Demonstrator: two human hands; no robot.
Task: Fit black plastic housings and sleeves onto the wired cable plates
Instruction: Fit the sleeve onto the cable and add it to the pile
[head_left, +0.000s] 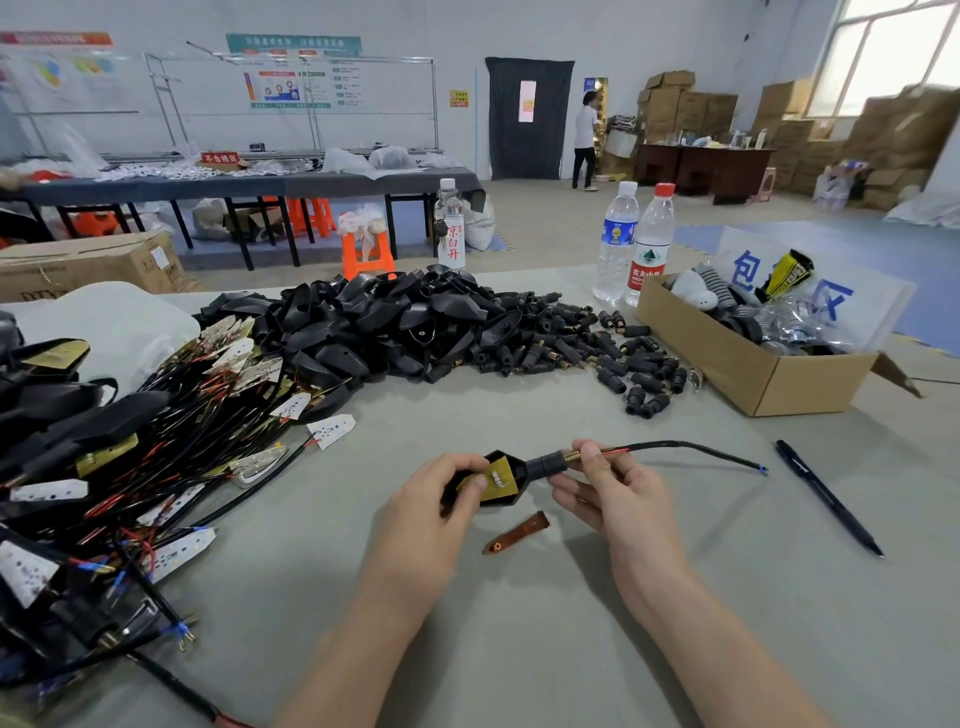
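Housing (515, 467), black, with plate (503, 488) seated inside, held over the middle of the grey table (519, 649). Left hand (431, 504) curls round its rear, thumb on plate. Sleeve (545, 464) at housing's neck. Right hand (623, 493) pinches cable (685, 446) just behind sleeve, thumb and forefinger together. Both forearms angle inward.

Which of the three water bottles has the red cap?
The red-labelled bottle right beside the cardboard box. The blue-labelled bottle next to it and the far-left bottle have white caps.
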